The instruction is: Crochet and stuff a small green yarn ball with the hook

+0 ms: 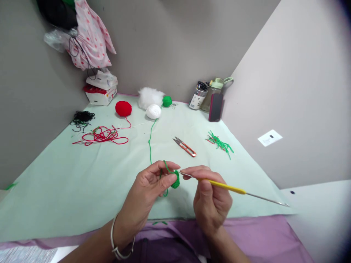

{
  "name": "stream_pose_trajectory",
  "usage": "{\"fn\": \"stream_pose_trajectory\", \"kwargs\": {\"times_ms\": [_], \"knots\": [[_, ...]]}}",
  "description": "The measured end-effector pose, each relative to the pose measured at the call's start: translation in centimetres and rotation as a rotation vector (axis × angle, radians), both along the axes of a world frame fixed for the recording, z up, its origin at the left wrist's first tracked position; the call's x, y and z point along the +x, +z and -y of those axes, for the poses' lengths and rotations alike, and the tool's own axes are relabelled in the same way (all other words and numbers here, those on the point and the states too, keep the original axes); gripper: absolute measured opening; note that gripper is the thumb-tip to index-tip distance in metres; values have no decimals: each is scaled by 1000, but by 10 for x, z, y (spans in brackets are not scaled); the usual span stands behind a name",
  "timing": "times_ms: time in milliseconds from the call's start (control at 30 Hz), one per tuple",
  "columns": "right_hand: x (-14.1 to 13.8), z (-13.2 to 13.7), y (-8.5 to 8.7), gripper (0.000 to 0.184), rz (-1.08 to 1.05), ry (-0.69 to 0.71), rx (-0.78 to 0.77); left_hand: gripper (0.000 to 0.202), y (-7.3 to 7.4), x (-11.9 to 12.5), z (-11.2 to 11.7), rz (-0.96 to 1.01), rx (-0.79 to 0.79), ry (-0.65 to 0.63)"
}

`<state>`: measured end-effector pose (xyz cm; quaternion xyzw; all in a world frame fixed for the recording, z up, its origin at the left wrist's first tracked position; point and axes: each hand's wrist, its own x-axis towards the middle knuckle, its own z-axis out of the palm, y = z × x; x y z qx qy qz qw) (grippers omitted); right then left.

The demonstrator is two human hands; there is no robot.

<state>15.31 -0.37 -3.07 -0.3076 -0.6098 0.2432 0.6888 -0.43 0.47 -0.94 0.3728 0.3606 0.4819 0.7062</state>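
My left hand (153,182) pinches a small green crochet piece (176,180) between thumb and fingers, with green yarn (150,146) looped over the index finger. That strand runs back across the table toward the balls at the rear. In my right hand (212,193) is a crochet hook (226,186) with a yellow handle and metal ends. Its tip touches the top of the green piece; whether it sits inside a stitch, I cannot tell. Beyond my hands lies a pair of orange-handled thread snips (186,147).
At the back are a red yarn ball (123,108), a white yarn ball (153,111), a green yarn ball (167,101) and white stuffing (150,97). Loose red yarn (101,136) lies left, green yarn scraps (219,142) right. A phone (215,107) leans by a bottle (212,95).
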Motion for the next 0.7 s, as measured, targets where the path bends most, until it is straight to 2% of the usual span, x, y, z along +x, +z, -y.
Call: {"fn": "stream_pose_trajectory", "kwargs": {"times_ms": [300, 500, 700], "knots": [[0, 1, 0, 26, 12, 48, -8, 12, -2, -2, 0, -115, 142, 82], [-1, 3, 1, 24, -34, 61, -12, 17, 0, -2, -1, -50, 45, 29], [0, 1, 3, 22, -175, 149, -174, 23, 5, 0, -2, 37, -16, -11]]}}
